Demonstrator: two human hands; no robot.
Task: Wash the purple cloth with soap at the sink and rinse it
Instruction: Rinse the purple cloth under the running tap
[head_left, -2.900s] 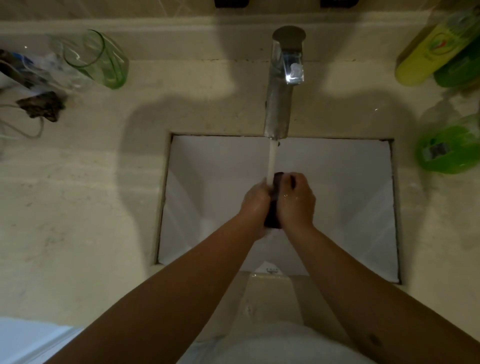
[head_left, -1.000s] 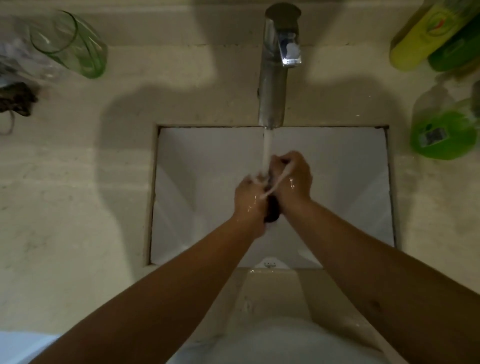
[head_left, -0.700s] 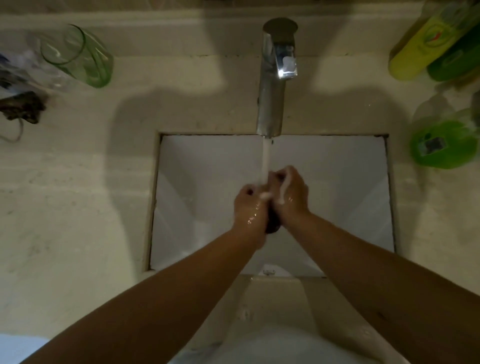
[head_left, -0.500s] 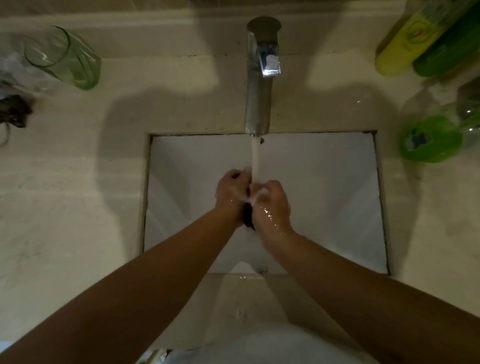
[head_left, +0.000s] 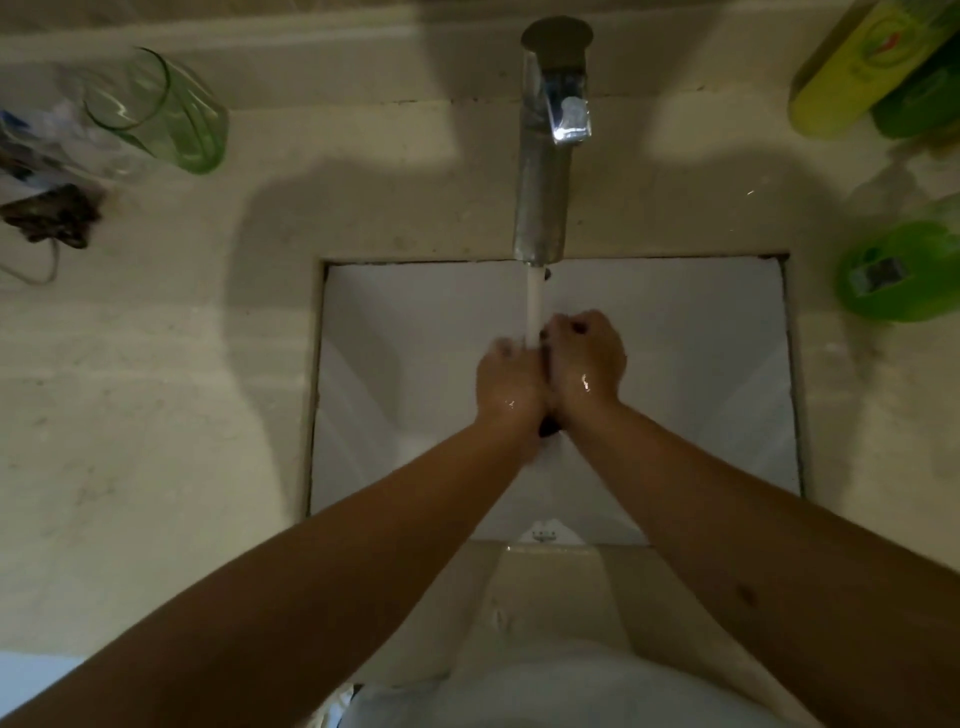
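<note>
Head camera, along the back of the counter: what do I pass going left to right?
Green glass → faucet, water running → yellow bottle. The green bottles near the right edge overlap it, so I leave them out.

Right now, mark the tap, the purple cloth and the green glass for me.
tap (head_left: 540, 197), head view, on the middle of its metal spout.
purple cloth (head_left: 548, 429), head view, on the dark end showing below the hands.
green glass (head_left: 176, 122), head view, on its side wall.

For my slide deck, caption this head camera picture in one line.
Both hands squeeze a dark cloth under the running tap.
</note>
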